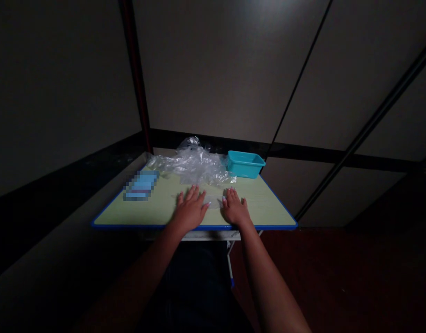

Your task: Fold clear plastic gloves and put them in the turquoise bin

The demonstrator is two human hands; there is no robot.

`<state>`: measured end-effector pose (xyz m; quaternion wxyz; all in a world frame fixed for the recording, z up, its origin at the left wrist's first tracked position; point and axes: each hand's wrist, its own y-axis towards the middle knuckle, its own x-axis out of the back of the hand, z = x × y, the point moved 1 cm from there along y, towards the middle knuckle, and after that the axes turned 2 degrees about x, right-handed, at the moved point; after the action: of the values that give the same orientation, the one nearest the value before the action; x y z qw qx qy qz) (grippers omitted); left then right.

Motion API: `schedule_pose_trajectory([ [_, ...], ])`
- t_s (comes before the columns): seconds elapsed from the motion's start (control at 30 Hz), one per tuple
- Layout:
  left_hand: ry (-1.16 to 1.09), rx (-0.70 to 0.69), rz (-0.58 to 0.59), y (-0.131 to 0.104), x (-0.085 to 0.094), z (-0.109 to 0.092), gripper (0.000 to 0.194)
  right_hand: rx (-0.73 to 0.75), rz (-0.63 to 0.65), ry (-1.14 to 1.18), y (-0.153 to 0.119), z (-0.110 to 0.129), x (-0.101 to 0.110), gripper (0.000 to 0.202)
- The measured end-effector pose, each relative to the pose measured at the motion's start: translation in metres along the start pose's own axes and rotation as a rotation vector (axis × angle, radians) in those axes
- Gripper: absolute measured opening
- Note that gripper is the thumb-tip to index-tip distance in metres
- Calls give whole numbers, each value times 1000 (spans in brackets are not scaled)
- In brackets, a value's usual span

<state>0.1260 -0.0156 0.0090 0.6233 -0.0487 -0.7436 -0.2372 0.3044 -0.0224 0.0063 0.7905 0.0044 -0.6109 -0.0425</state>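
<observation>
My left hand (191, 209) lies with its fingers spread on the pale green tabletop (268, 210), left of the middle. To its right, my right hand (235, 208) rests palm down with its fingers stretched out. Between the two hands lies a flat clear plastic piece (214, 200), faint against the table; whether the hands touch it is hard to tell. Just beyond the fingertips is a crumpled heap of clear plastic bags (199, 165). Neither hand holds anything.
A turquoise plastic basket (244, 167) stands at the back right of the table. A pixelated blue item (141, 186) lies at the left edge. The table has a blue rim, and wall panels (213, 69) rise behind it.
</observation>
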Motion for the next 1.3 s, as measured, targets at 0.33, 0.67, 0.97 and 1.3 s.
schedule_pose_trajectory([
  [0.33,-81,21,203,41,-10,-48,55,-24,61,-61,3,3,2,60],
  [0.67,-81,75,315,41,-16,-28,65,-15,101,-99,3,3,1,60],
  [0.97,-41,97,340,32,-4,32,69,-3,89,-96,3,2,0,62],
  [1.3,-27,142,288,22,-4,62,68,-5,90,-71,0,4,5,62],
])
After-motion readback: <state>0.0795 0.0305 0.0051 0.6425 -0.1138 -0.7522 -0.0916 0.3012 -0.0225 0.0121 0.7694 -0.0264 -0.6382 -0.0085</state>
